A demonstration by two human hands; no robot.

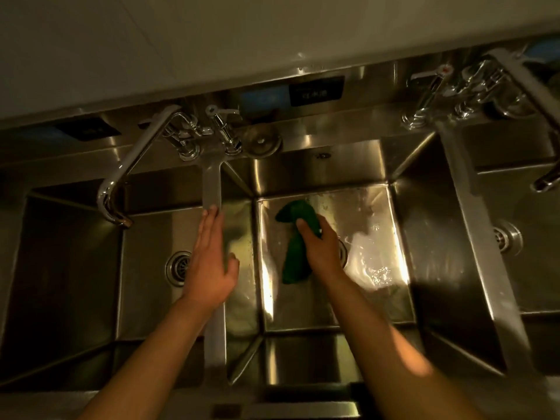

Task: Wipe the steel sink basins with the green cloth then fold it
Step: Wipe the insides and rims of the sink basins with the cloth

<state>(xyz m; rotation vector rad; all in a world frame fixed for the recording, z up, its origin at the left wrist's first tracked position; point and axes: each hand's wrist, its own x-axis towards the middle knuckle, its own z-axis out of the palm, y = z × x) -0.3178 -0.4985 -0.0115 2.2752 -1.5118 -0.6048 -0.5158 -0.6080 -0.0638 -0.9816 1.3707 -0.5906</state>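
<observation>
Two hands: right hand [321, 250] grasps cloth [295, 259] on middle basin [378, 237] floor; left hand [209, 262] released, fingers straight, over divider [213, 183].

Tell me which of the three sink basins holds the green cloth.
The middle basin: the green cloth lies on its floor, gripped by the right hand. The left basin and right basin hold no cloth.

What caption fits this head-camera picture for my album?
Right hand holds green cloth in middle steel basin; left hand open over divider.

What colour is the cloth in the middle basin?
The cloth is plain dark green; head view.
</observation>
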